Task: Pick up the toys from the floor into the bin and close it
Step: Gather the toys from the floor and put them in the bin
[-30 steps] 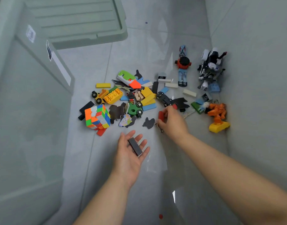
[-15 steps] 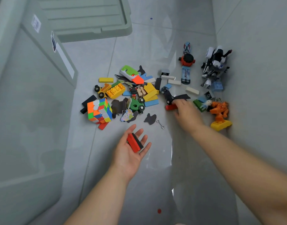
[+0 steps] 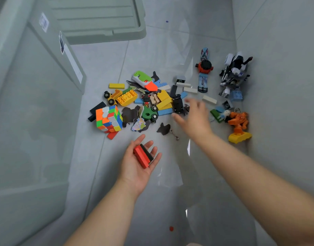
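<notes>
My left hand (image 3: 140,158) lies palm up in the lower middle of the frame, fingers relaxed and nearly straight, with a red block (image 3: 140,155) and a black block (image 3: 147,151) resting side by side on the palm. My right hand (image 3: 194,119) is stretched out above it and to the right, blurred, fingers spread apart over the right edge of the toys (image 3: 163,102), just beside a black car (image 3: 178,103); I cannot tell whether it touches anything, and nothing shows in its grip. The toys lie scattered on the grey floor (image 3: 103,174) in the middle of the frame: a cube (image 3: 109,119) at the left of the pile, a small hook (image 3: 174,134) near my right wrist, an orange figure (image 3: 238,121) at the right by the wall (image 3: 285,68), and a robot (image 3: 234,73) in the upper right. The bin (image 3: 37,121) fills the left side of the frame, its pale wall close to me. Its lid (image 3: 99,20) lies flat on the floor in the upper left, apart from the bin's top.
</notes>
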